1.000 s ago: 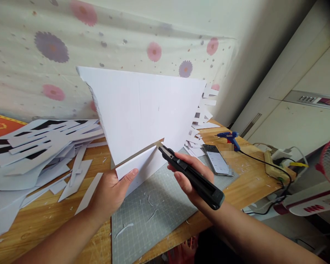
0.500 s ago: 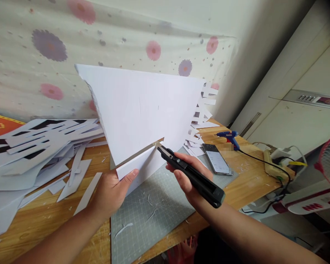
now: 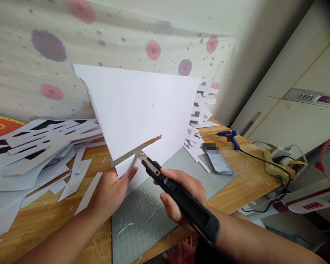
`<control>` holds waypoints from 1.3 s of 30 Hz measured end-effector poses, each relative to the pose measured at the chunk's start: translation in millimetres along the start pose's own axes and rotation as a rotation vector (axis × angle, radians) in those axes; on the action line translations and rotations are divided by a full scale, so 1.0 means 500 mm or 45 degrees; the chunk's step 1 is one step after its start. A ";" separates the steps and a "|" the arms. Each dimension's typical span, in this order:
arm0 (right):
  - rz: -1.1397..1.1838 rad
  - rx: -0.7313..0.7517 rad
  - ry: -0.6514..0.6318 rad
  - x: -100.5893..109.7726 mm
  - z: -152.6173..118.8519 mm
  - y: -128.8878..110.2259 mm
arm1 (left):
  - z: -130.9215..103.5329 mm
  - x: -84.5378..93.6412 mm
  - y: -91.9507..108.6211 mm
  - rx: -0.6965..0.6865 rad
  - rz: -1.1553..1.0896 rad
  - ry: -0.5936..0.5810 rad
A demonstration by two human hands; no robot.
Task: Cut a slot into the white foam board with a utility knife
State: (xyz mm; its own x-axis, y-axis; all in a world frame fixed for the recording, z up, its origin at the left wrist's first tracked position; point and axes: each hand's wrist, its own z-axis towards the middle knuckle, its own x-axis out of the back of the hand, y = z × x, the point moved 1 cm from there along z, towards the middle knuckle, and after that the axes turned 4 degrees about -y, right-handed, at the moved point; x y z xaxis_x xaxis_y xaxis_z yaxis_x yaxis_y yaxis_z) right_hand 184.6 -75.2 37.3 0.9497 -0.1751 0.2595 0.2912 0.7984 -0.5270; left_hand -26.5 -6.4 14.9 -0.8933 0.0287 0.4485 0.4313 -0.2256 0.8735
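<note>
A large white board (image 3: pixel 143 99) stands upright and tilted on the grey cutting mat (image 3: pixel 143 231). A long narrow slot (image 3: pixel 154 140) runs slanting across its lower part. My left hand (image 3: pixel 110 189) grips the board's lower left edge below the slot, thumb on the front, other fingers hidden behind. In my right hand (image 3: pixel 185 187) is a black utility knife (image 3: pixel 202 220), its blade out. The blade tip meets the strip under the slot, a little right of my left thumb. It hides part of the strip's edge.
White paper offcuts (image 3: pixel 52 146) pile up at the left. Cut-out white strips (image 3: pixel 202 102) stand behind the board's right side. A phone (image 3: pixel 216 161), a blue glue gun (image 3: pixel 227 135) with a cable, and a power strip (image 3: pixel 277 165) are at the right.
The knife has moved left and down along the strip below the slot, from near its right end to close by my left thumb. The board has shifted slightly left.
</note>
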 end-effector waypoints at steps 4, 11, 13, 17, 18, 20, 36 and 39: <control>-0.023 -0.210 0.162 0.009 0.016 0.024 | -0.005 0.000 0.004 -0.031 0.007 0.021; -0.036 -0.170 0.150 0.017 0.027 0.046 | -0.008 -0.001 0.013 -0.047 0.026 0.038; -0.059 -0.145 0.148 0.017 0.023 0.042 | -0.007 -0.002 0.013 -0.043 0.032 0.043; -0.161 -0.106 0.136 0.014 0.018 0.031 | -0.010 -0.002 0.016 -0.049 0.032 0.057; -0.178 -0.101 0.133 0.013 0.017 0.028 | -0.011 -0.002 0.018 -0.052 0.030 0.059; -0.172 -0.099 0.139 0.012 0.015 0.024 | -0.013 -0.003 0.021 -0.058 0.023 0.060; -0.052 -0.165 0.151 0.006 -0.015 0.011 | -0.012 -0.005 0.023 -0.066 -0.007 0.025; -0.024 -0.160 0.151 0.008 -0.010 0.004 | -0.013 -0.005 0.027 -0.075 -0.011 0.023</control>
State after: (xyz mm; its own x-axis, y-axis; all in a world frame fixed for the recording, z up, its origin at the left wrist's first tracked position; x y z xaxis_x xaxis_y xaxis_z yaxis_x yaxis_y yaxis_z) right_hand 189.8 -77.0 33.3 0.9486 -0.2624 0.1767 0.3142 0.7175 -0.6217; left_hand -19.2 -15.9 24.1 -0.8995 0.0137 0.4368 0.4156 -0.2821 0.8647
